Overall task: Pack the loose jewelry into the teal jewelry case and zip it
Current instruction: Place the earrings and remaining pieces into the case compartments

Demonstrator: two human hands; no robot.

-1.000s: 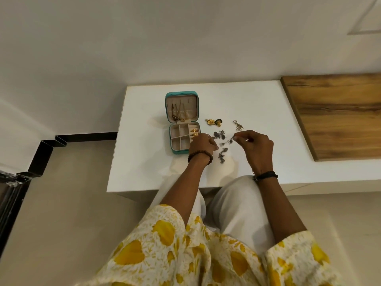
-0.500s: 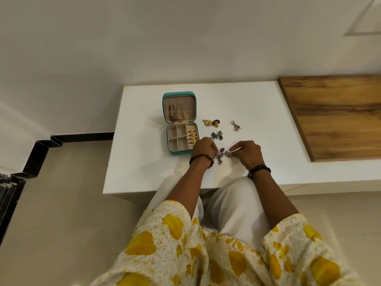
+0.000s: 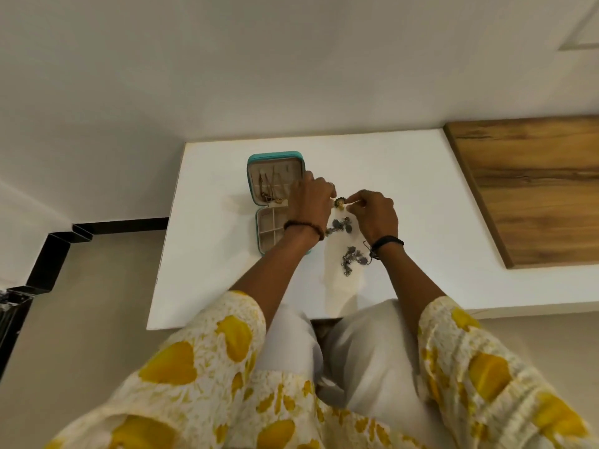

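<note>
The teal jewelry case [image 3: 275, 156] lies open on the white table [image 3: 207, 264], lid flat at the back with thin chains hanging in it, beige compartments in front. My left hand [image 3: 310, 202] hovers over the case's right side, fingers curled beside a small gold and dark earring [image 3: 339, 201]. My right hand [image 3: 376, 212] pinches that earring from the right. Dark silver earrings [image 3: 342, 225] lie just below the hands, and another dark silver cluster [image 3: 352, 260] lies nearer me by my right wrist.
A wooden board [image 3: 534, 189] covers the table's right part. The table's near edge runs above my knees in white trousers [image 3: 363, 354]. A black metal frame [image 3: 48, 254] stands on the floor at the left. A white wall backs the table.
Both hands have moved away from the silver cluster near me, up toward the gold and dark earring by the case. The silver cluster now lies free on the table.
</note>
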